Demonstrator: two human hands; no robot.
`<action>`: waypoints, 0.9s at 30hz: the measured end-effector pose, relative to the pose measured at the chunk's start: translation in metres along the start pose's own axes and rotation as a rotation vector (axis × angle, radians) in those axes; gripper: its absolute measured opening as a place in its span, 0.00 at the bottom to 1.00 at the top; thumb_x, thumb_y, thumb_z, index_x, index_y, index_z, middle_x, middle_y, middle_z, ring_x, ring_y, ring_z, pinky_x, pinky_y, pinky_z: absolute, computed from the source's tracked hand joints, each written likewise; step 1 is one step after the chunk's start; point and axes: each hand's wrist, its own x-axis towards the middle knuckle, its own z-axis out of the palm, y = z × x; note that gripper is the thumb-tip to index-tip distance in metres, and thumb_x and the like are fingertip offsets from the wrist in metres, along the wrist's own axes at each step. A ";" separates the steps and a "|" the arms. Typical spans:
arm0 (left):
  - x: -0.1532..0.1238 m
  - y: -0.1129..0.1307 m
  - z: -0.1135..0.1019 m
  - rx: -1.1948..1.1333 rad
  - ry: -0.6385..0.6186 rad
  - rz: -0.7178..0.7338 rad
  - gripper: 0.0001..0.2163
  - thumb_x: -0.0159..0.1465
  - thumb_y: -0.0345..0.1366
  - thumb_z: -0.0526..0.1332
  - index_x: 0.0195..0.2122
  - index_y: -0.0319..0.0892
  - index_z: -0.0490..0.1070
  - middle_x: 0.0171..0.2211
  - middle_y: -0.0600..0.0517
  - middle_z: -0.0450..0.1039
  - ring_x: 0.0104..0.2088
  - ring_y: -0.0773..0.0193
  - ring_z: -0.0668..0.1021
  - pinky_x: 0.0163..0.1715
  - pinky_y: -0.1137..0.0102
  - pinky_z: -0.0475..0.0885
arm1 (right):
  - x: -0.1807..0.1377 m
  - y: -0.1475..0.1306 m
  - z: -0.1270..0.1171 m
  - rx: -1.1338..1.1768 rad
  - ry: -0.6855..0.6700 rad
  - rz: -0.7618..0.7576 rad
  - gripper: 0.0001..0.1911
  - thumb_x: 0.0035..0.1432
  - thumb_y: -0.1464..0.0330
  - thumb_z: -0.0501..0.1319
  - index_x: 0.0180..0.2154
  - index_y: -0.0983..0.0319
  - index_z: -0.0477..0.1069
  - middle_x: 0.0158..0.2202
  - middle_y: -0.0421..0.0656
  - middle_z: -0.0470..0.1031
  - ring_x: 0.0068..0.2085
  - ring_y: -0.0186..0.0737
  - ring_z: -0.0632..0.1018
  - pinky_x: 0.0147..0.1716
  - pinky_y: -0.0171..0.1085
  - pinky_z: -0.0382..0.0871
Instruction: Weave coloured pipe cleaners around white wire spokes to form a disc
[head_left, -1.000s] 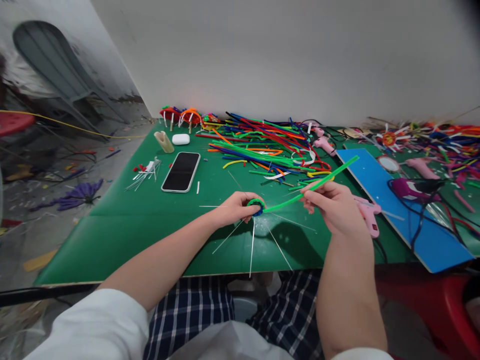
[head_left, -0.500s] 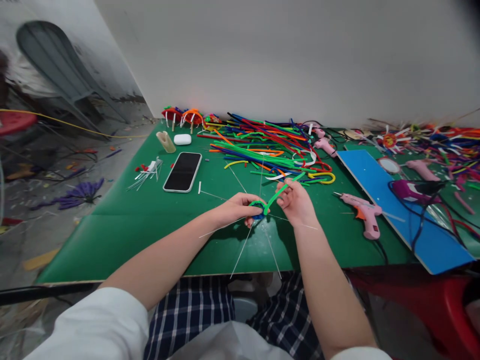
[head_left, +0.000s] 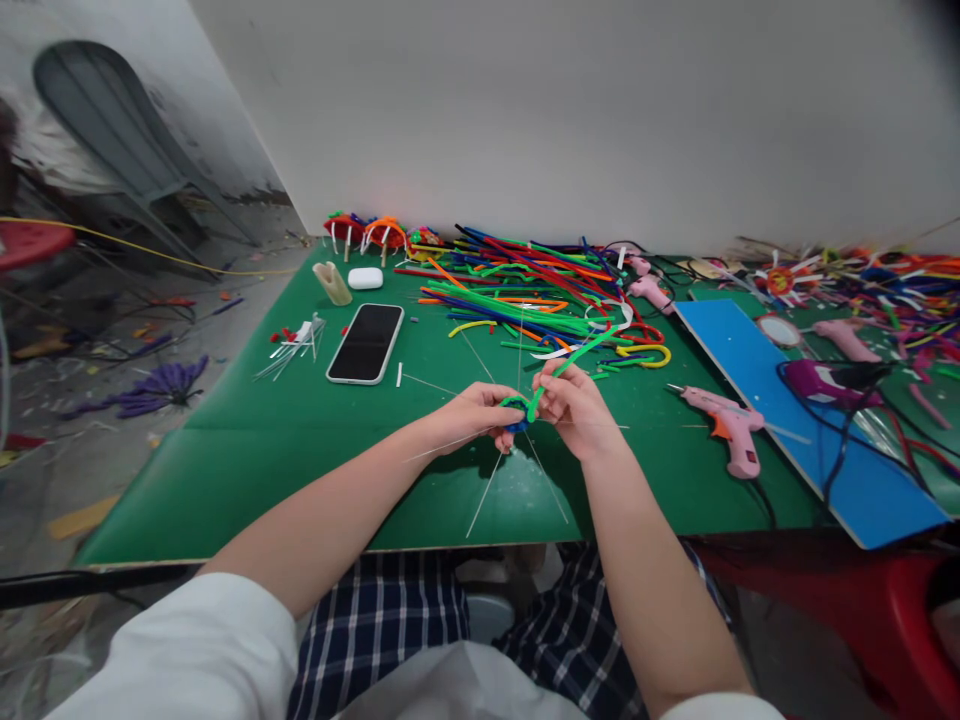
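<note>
My left hand (head_left: 480, 412) pinches a small blue-and-green woven hub (head_left: 516, 424), from which several thin pale rods spread out like spokes. A green pipe cleaner (head_left: 577, 356) rises from the right side of the hub, its free end pointing up and to the right. Closed round this pipe cleaner, near the hub, are the fingers of my right hand (head_left: 571, 408). The spokes reach over the green tabletop (head_left: 315, 480), toward its front edge and toward the pile at the back. My fingers partly hide the hub.
Behind my hands lies a pile of coloured pipe cleaners (head_left: 517, 280). A phone (head_left: 366, 344), white earbuds case (head_left: 365, 279) and loose white sticks (head_left: 296, 350) lie to the left. On the right are a pink glue gun (head_left: 731, 425) and a blue board (head_left: 780, 400) with cords.
My right hand has slid left and down along the green pipe cleaner, closer to the hub. More of its free end now shows beyond my fingers. The spokes have shifted slightly.
</note>
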 end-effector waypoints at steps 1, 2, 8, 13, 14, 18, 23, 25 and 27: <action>0.000 0.000 0.000 -0.004 0.006 0.003 0.12 0.51 0.36 0.63 0.33 0.34 0.67 0.17 0.54 0.67 0.17 0.72 0.71 0.18 0.76 0.68 | -0.001 0.000 0.001 -0.006 0.003 0.007 0.10 0.42 0.68 0.61 0.28 0.60 0.61 0.22 0.34 0.66 0.17 0.24 0.62 0.14 0.26 0.51; 0.001 0.000 0.000 -0.005 0.010 0.006 0.12 0.51 0.36 0.62 0.33 0.34 0.67 0.17 0.54 0.68 0.17 0.72 0.71 0.18 0.76 0.68 | -0.001 0.001 0.002 -0.009 0.003 0.014 0.11 0.42 0.68 0.62 0.28 0.60 0.61 0.22 0.33 0.66 0.17 0.23 0.62 0.14 0.26 0.50; 0.002 -0.001 -0.001 -0.026 0.029 0.036 0.11 0.51 0.36 0.62 0.33 0.34 0.66 0.18 0.54 0.68 0.17 0.72 0.71 0.18 0.76 0.68 | -0.002 0.002 0.006 0.032 -0.010 0.049 0.14 0.40 0.68 0.64 0.25 0.61 0.58 0.21 0.32 0.65 0.16 0.22 0.62 0.14 0.25 0.49; 0.004 -0.002 -0.002 -0.036 0.060 0.063 0.12 0.51 0.37 0.62 0.31 0.34 0.65 0.17 0.54 0.67 0.17 0.73 0.70 0.18 0.76 0.68 | 0.001 0.006 0.006 0.040 -0.001 0.039 0.15 0.40 0.68 0.64 0.24 0.61 0.56 0.18 0.31 0.62 0.16 0.23 0.62 0.14 0.25 0.50; 0.004 -0.003 -0.003 -0.040 0.067 0.070 0.12 0.51 0.37 0.62 0.32 0.34 0.65 0.17 0.55 0.67 0.17 0.73 0.70 0.18 0.76 0.68 | 0.001 0.007 0.005 0.028 0.010 0.040 0.15 0.40 0.67 0.64 0.24 0.61 0.56 0.17 0.31 0.62 0.16 0.24 0.62 0.14 0.25 0.50; 0.006 -0.004 -0.004 -0.072 0.095 0.081 0.12 0.50 0.37 0.63 0.32 0.35 0.65 0.17 0.56 0.66 0.16 0.73 0.70 0.19 0.75 0.69 | 0.003 0.009 0.005 -0.018 0.060 0.034 0.13 0.41 0.65 0.63 0.26 0.60 0.58 0.16 0.31 0.62 0.17 0.26 0.63 0.14 0.26 0.52; 0.006 -0.004 -0.005 -0.134 0.092 0.077 0.11 0.51 0.36 0.62 0.32 0.36 0.65 0.17 0.58 0.66 0.15 0.74 0.69 0.19 0.74 0.69 | 0.002 0.009 0.006 -0.086 0.038 -0.046 0.10 0.45 0.64 0.60 0.31 0.61 0.68 0.21 0.35 0.64 0.19 0.26 0.63 0.15 0.26 0.53; 0.006 -0.003 -0.005 -0.146 0.091 0.068 0.11 0.51 0.36 0.62 0.32 0.36 0.65 0.16 0.58 0.65 0.15 0.74 0.69 0.19 0.74 0.69 | 0.001 0.009 0.007 -0.119 0.028 -0.074 0.10 0.47 0.63 0.59 0.31 0.62 0.70 0.20 0.36 0.63 0.20 0.26 0.63 0.16 0.27 0.54; 0.006 -0.002 -0.005 -0.155 0.099 0.061 0.11 0.51 0.36 0.62 0.31 0.36 0.65 0.15 0.58 0.65 0.14 0.74 0.68 0.18 0.75 0.69 | 0.000 0.009 0.007 -0.144 0.028 -0.090 0.10 0.47 0.62 0.59 0.30 0.62 0.70 0.20 0.37 0.64 0.22 0.27 0.65 0.16 0.27 0.56</action>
